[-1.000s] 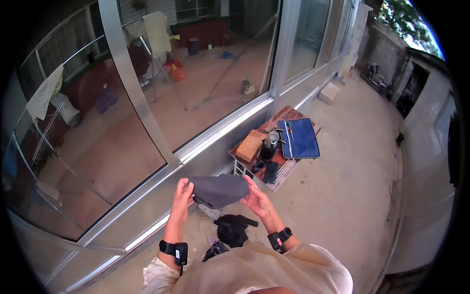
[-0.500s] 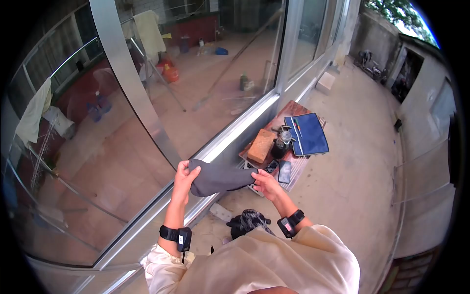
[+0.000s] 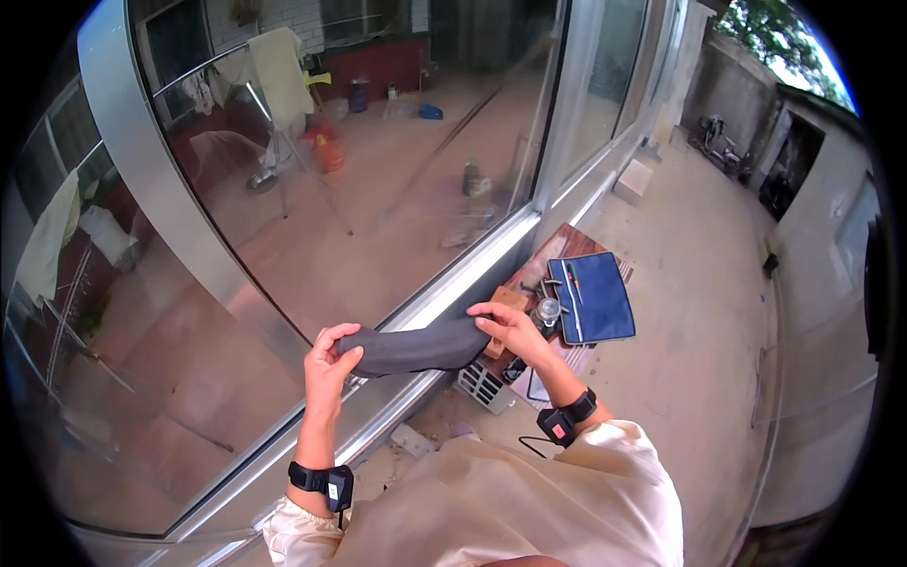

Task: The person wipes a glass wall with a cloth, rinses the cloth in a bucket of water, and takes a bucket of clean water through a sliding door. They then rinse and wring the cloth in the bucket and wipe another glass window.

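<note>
A dark grey cloth (image 3: 411, 350) is stretched between my two hands, in front of the window frame. Its left end is pinched by my left hand (image 3: 331, 364), thumb on top. My right hand (image 3: 510, 331) grips the right end between thumb and fingers. The cloth looks folded into a narrow band, with its lower edge slightly curved. Beyond my right hand, an orange brick (image 3: 507, 303) and a glass jar (image 3: 548, 309) sit on a small table, partly covered by the hand.
On the table (image 3: 570, 240) lies a blue pouch (image 3: 600, 307) with pens. A grey plastic crate (image 3: 485, 387) stands below its near edge. Large glass panes in a metal frame (image 3: 444, 286) run along the left. A pale block (image 3: 633, 180) rests farther along the wall.
The cloth has gone from a wide, drooping shape to a narrower, straighter band. Both hands still hold its ends. The view has shifted, and the black items on the ground are no longer visible.
</note>
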`<state>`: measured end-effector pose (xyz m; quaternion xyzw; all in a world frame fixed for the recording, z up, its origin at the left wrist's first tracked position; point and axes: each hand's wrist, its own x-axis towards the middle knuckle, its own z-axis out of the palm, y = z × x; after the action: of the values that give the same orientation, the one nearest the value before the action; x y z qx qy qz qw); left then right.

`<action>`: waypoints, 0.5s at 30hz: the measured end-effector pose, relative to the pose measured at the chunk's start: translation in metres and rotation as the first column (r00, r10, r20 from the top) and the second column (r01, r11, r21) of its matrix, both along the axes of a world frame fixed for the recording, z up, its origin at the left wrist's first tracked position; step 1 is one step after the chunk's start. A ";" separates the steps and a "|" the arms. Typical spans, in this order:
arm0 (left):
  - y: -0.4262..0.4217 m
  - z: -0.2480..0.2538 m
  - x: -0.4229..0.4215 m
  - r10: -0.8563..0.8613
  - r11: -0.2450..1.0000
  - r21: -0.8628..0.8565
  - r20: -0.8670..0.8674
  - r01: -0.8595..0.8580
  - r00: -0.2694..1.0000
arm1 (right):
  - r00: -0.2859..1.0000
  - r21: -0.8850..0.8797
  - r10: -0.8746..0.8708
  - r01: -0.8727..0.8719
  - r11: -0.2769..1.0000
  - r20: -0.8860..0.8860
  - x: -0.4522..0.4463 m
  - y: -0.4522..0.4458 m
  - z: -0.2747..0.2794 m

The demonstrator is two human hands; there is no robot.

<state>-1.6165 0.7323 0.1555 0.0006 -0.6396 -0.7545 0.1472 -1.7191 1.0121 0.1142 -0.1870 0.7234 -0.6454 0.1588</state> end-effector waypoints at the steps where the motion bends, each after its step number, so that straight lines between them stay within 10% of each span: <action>1: 0.002 0.004 -0.008 -0.007 1.000 -0.026 -0.026 0.006 1.000 | 0.991 -0.031 0.092 -0.095 0.995 -0.094 -0.008 0.006 0.008; 5: 0.018 0.032 -0.044 -0.030 0.973 -0.232 -0.085 0.010 0.996 | 0.801 0.509 0.316 -0.017 0.861 -0.508 -0.039 0.032 0.032; 8: 0.028 0.044 -0.062 -0.017 0.886 -0.461 -0.125 -0.043 0.992 | 0.840 0.611 0.325 0.009 0.792 -0.434 -0.057 0.038 0.039; 11: 0.026 0.042 -0.081 0.248 0.483 -0.789 -0.293 -0.380 0.923 | 0.672 0.476 0.265 0.148 0.867 -0.691 -0.084 0.044 0.057; 15: 0.037 0.049 -0.111 0.271 0.485 -0.685 -0.473 -0.544 0.838 | 0.961 0.433 0.112 0.009 0.901 -0.251 -0.132 0.050 0.087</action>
<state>-1.7270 0.7690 0.2041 -0.0267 -0.8571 -0.3187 0.4038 -1.8512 1.0621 0.2009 -0.2527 0.8574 -0.4339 0.1132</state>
